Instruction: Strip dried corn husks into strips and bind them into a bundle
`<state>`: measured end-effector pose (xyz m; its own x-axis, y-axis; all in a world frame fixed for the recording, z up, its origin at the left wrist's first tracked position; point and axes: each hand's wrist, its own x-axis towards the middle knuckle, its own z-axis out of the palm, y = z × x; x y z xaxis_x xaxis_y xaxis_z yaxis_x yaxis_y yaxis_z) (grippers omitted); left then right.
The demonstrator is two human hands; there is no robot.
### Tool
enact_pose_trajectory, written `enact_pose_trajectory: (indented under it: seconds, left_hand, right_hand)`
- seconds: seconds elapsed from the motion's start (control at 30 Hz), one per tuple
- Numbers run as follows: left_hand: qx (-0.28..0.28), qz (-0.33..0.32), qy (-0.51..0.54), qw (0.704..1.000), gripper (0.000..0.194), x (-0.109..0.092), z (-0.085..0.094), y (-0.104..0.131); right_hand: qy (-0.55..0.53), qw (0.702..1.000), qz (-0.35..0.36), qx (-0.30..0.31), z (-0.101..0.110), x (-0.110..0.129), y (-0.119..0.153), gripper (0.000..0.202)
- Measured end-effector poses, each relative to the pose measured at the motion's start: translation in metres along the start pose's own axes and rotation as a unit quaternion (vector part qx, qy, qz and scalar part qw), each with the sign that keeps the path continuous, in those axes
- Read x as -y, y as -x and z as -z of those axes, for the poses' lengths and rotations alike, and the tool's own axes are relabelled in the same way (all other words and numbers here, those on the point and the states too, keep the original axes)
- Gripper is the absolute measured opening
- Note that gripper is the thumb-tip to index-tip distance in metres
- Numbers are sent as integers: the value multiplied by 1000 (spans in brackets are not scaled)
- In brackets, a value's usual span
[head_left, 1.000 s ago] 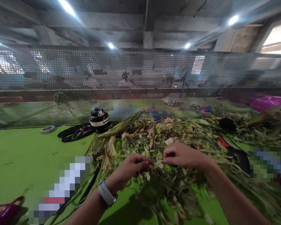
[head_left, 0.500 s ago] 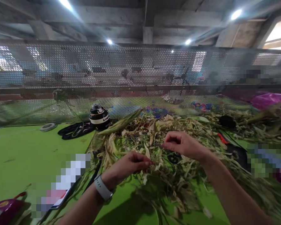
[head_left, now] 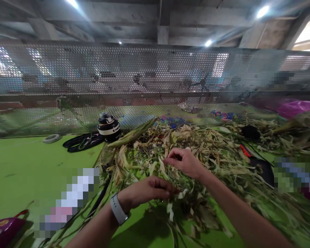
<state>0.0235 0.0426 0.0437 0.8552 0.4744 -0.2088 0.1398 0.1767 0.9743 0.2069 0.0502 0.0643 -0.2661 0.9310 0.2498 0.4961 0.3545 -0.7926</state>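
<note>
Yellowish leaves (head_left: 209, 151) lie from the far edge of the green table (head_left: 23, 165) to the left hand (head_left: 151, 189) and right hand (head_left: 184, 162), whose curled fingers, holding I cannot tell what, should pinch softly.

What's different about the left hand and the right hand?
The left hand has a pale watch strap at its wrist; the right hand has none. The left hand is lower in the picture; the right hand is higher. Both have bent fingers, wear no gloves and are by the dry leaves.
</note>
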Motion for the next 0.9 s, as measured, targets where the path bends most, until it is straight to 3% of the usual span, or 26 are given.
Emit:
enact_pose_trajectory:
  seconds: [0.1,0.23,0.4,0.43,0.5,0.63,0.77,0.9]
  left_hand:
    - [-1,-1,7,1000,9,-1,0,1]
    - [-42,21,25,999,26,2,0,-2]
    - [-107,25,35,993,30,9,3,-8]
    - [-109,24,42,993,30,10,3,-8]
    - [-110,21,47,993,31,10,3,-8]
    - [-111,-2,25,994,30,9,1,-8]
    - [-118,-7,27,993,31,10,1,-10]
    - [-97,-16,20,995,34,12,3,-10]
  right_hand:
    - [31,999,-14,2,-3,-9,-3,30]
    - [63,998,-19,18,-10,-19,-4,26]
    - [194,969,64,-141,-3,-10,0,17]
    - [211,963,79,-150,0,-5,2,16]
    - [234,962,93,-101,7,6,8,21]
    - [283,952,98,60,14,20,26,26]
    - [285,954,60,68,15,15,42,16]
    - [253,957,52,129,14,3,40,31]
